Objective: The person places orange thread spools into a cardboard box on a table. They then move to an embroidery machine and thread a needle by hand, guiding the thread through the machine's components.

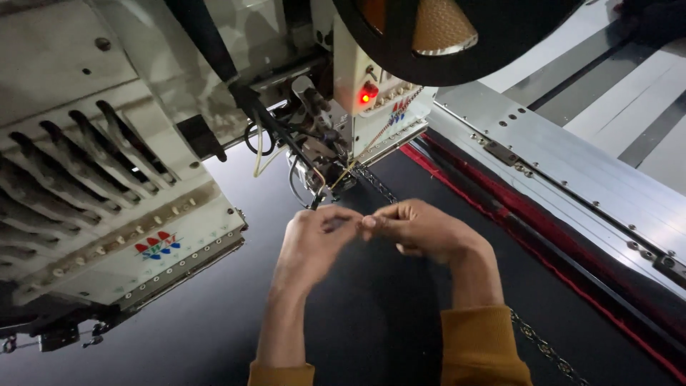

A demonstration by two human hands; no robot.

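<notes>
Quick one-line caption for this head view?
Left hand and right hand meet fingertip to fingertip over black fabric, below an embroidery machine head.

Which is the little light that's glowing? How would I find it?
Find the big cream embroidery machine head straight above the person's two hands, under the round black wheel. On its front panel sits the small round lamp. It is the only thing glowing red; the tiny dots in a row beside it are pale and unlit.

Matt black cloth (214,314), brushed metal rail (572,164), glossy plastic machine head (143,236).
</notes>
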